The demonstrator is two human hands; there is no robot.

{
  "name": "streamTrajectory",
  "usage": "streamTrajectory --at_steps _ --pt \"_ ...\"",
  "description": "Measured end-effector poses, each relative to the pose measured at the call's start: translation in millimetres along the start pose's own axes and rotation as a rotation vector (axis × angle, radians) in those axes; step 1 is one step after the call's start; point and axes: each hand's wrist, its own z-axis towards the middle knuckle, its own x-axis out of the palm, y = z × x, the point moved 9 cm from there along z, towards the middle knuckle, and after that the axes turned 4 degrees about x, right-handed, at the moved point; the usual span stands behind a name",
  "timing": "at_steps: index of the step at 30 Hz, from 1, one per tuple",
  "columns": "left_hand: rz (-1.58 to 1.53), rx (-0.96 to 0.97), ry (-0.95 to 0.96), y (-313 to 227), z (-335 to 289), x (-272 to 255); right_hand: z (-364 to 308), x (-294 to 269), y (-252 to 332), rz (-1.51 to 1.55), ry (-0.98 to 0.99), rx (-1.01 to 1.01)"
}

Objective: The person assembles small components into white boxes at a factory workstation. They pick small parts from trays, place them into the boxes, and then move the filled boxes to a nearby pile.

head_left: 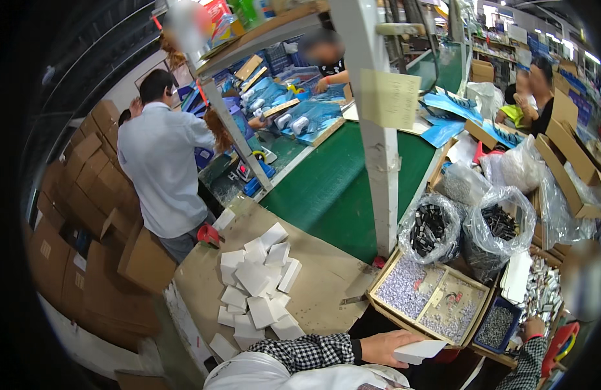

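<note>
Across the brown, flat-topped workbench (316,296) lies a heap of white cardboard boxes (253,279); near the divided wooden tray (399,312), my left hand (383,348) grasps one flat white box (420,351), best pinched lightly; my right hand (533,327) meets silver metal pieces (542,289), its grip I cannot tell

Flat white rectangular blocks (253,278) lie on a flat brown tabletop (326,263), a long green belt (333,188) behind it; to its right sits a two-compartment wooden tray (414,322), then a blue rectangular plastic tub (490,348).
</note>
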Motion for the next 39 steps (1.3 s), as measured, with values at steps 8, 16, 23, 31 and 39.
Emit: streamTrajectory --at_steps 8,16,23,31,39 --pt "-0.835 0.000 -0.073 29 -13 7 -37 -111 -22 0.737 -0.567 0.329" --pt "-0.922 -0.048 -0.010 18 -28 11 -103 -220 210 1.759 -0.245 -0.114" --pt "-0.877 -0.071 0.043 1 -37 7 -148 -278 333 1.689 0.082 -0.537" --pt "-0.823 0.078 0.019 -4 -47 8 -172 -289 342 1.115 -0.173 -0.574" --pt "-0.918 -0.026 0.048 4 -55 17 -181 -295 339 1.132 -0.354 -0.435"
